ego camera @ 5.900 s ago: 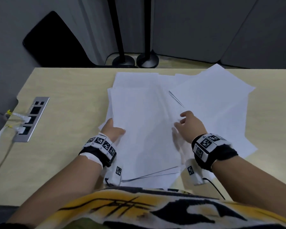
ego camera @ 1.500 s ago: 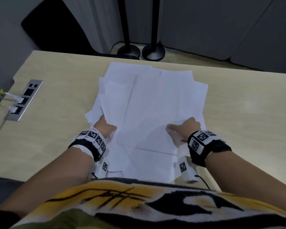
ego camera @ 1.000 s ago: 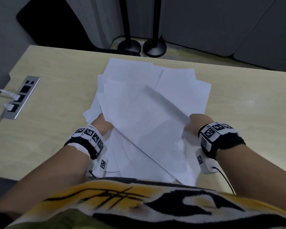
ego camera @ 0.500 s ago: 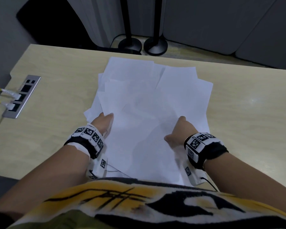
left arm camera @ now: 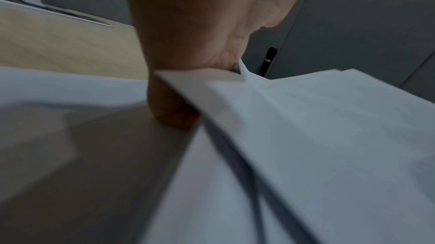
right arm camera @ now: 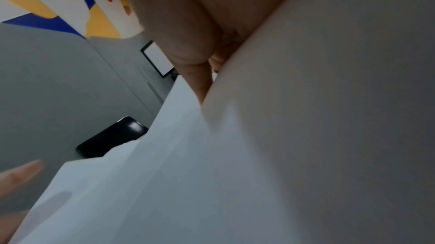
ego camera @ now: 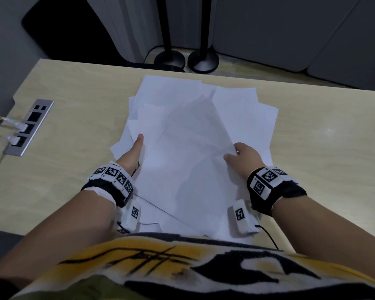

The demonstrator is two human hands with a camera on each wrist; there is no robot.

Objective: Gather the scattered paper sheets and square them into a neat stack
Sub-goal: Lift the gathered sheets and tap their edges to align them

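Several white paper sheets (ego camera: 188,148) lie in a loose, fanned pile on the middle of the wooden table (ego camera: 74,165), corners sticking out at the far and left sides. My left hand (ego camera: 133,151) grips the left edge of the upper sheets, thumb on top and fingers hidden beneath. My right hand (ego camera: 240,155) pinches their right edge. In the left wrist view the sheets' edges (left arm camera: 329,136) run between the thumb and fingers of my left hand (left arm camera: 186,80). In the right wrist view my right hand (right arm camera: 202,73) pinches the paper (right arm camera: 188,173).
A metal socket panel (ego camera: 28,127) with two plugged cables (ego camera: 11,124) is set into the table at the left. Two black stand bases (ego camera: 169,59) (ego camera: 202,59) sit on the floor past the far edge. Bare tabletop lies on either side of the pile.
My right hand has moved from the top of the pile out to its right edge and taken hold there. My left thumb has slid forward onto the top sheet.
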